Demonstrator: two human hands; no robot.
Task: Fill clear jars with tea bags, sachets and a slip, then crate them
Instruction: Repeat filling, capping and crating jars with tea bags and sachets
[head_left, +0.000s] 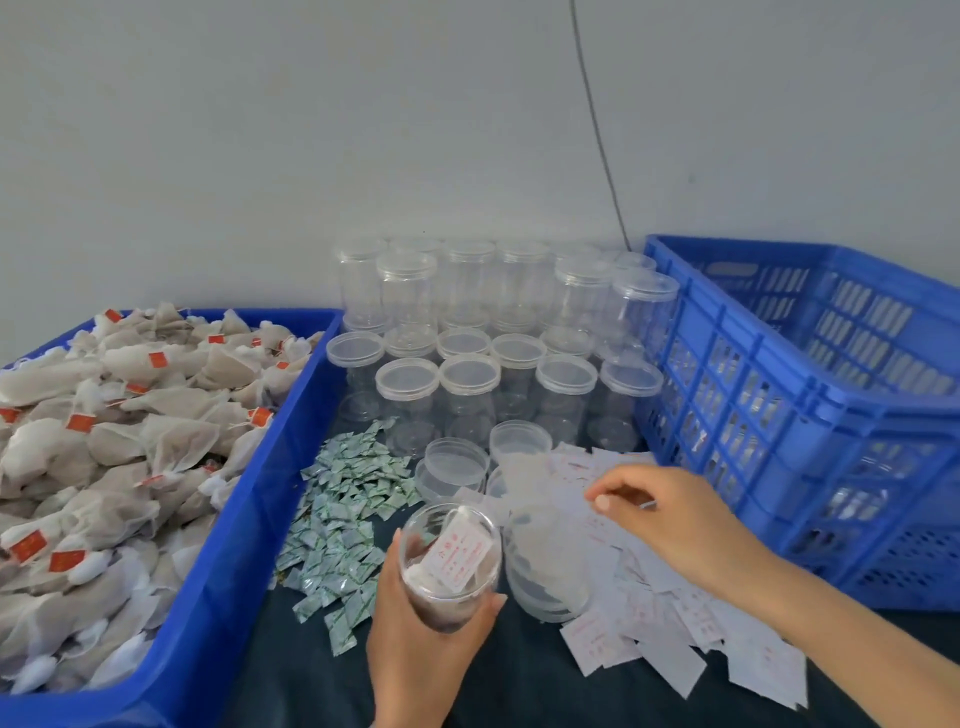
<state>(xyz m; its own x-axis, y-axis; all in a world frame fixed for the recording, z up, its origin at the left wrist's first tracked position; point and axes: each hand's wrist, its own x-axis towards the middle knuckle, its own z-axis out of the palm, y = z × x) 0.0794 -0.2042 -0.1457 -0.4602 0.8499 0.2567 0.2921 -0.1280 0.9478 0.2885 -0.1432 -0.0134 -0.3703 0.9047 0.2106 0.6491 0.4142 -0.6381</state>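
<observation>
The left hand (415, 618) gripped the open clear plastic jar (451, 564) at six o'clock, tea bags and a white red-printed slip (457, 556) already inside. The right hand (670, 514), at four o'clock, pinched at the scattered white paper slips (670, 618); what it held, I couldn't tell. Filling looked nearly done. Next, probably a clear round lid (457, 462), then the blue slatted plastic crate (810, 415) at three o'clock.

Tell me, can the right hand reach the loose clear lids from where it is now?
Probably yes. The right hand hovers over the white paper slips, with the clear plastic lids just left of it and nothing between them.
</observation>
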